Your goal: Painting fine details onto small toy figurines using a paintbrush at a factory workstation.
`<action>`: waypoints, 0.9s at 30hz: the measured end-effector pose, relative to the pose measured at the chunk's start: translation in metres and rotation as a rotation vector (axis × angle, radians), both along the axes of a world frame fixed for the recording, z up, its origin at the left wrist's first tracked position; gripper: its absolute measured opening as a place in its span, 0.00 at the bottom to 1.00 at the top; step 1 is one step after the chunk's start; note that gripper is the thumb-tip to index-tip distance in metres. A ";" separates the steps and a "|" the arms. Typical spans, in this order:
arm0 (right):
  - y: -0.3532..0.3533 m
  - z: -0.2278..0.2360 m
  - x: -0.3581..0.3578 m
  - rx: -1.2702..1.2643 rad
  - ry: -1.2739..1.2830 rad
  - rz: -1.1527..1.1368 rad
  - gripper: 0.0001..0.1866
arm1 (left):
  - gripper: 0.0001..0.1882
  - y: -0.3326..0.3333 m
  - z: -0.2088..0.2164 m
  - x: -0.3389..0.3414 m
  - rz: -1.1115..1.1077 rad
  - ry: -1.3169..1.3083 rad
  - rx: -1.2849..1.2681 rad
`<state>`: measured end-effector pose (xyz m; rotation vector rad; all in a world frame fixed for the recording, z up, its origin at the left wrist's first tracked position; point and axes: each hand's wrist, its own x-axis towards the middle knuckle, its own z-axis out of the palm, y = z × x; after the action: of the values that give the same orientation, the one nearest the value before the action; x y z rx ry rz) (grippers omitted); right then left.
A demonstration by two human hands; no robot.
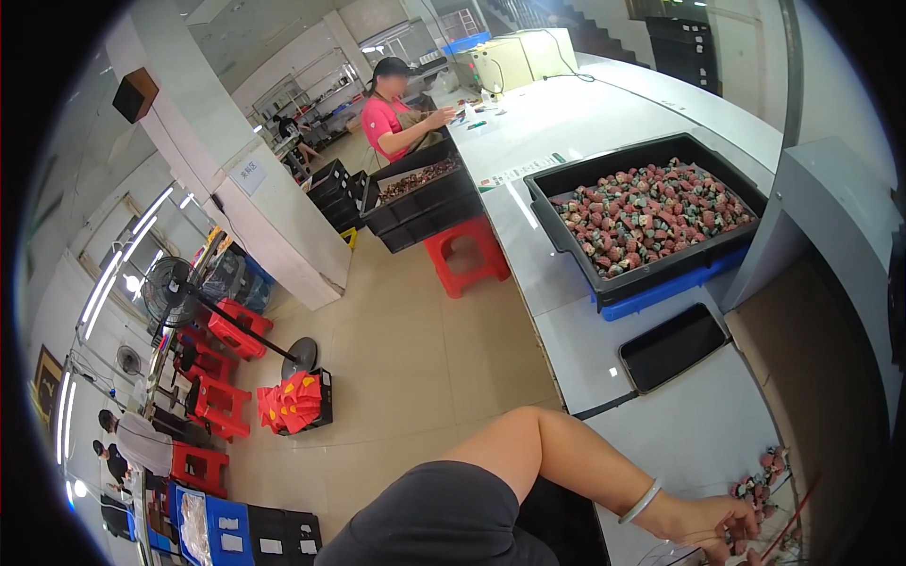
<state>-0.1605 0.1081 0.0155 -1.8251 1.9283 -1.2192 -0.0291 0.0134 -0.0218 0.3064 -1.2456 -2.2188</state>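
My left hand (706, 524) is low at the right of the view, with a pale bracelet (641, 501) round the wrist. Its fingers are bent and pressed together over the white worktop, and what they pinch is too small to make out. Beside the fingertips lies a small cluster of pink and dark grey-green pieces (761, 483). A thin red stick (793, 515) slants up right next to them. My right hand does not show.
A black tray (663, 276) of many small pink and grey-green pieces rests on a blue tray (665, 296). Nearer lies a dark phone (672, 347). Across the table, a person in pink (382, 125) works by a black crate (415, 222) on a red stool (469, 259).
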 end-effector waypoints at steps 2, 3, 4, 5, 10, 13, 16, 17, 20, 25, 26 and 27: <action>0.011 -0.011 -0.008 0.000 -0.171 -0.010 0.18 | 0.21 0.000 -0.008 -0.006 0.067 0.097 0.210; 0.013 -0.017 -0.013 -0.002 -0.338 -0.036 0.17 | 0.21 0.000 -0.009 -0.007 0.061 0.098 0.212; -0.001 -0.030 -0.024 -0.005 -0.333 -0.046 0.17 | 0.22 -0.001 -0.007 -0.009 0.039 0.119 0.198; -0.025 -0.051 -0.042 -0.510 -0.368 0.420 0.16 | 0.23 -0.002 -0.004 -0.014 0.000 0.148 0.183; 0.012 0.005 -0.008 0.027 -0.528 -0.032 0.22 | 0.20 -0.007 0.016 0.005 0.040 -0.098 -0.061; 0.009 -0.010 -0.015 0.084 -0.425 -0.034 0.10 | 0.20 -0.013 0.025 0.020 0.101 -0.185 -0.235; -0.004 -0.006 -0.012 0.086 -0.335 0.018 0.08 | 0.21 -0.009 0.027 0.026 0.122 -0.187 -0.188; -0.008 0.000 -0.012 0.068 -0.298 0.031 0.09 | 0.20 -0.009 0.028 0.024 0.150 -0.184 -0.223; -0.004 0.007 -0.022 0.073 -0.233 0.029 0.14 | 0.22 -0.008 0.026 0.015 0.086 -0.127 -0.198; 0.004 0.006 -0.026 0.100 -0.186 0.087 0.18 | 0.23 -0.004 0.029 0.014 0.015 -0.154 -0.193; 0.005 0.006 -0.025 0.100 -0.189 0.080 0.18 | 0.23 -0.004 0.029 0.014 0.017 -0.146 -0.217; 0.003 0.007 -0.023 0.065 -0.212 0.070 0.17 | 0.23 -0.004 0.028 0.013 0.018 -0.137 -0.239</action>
<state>-0.1831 0.1112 0.0220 -1.6440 1.7540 -1.2568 -0.0156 0.0097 0.0065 0.3784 -1.5580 -2.0354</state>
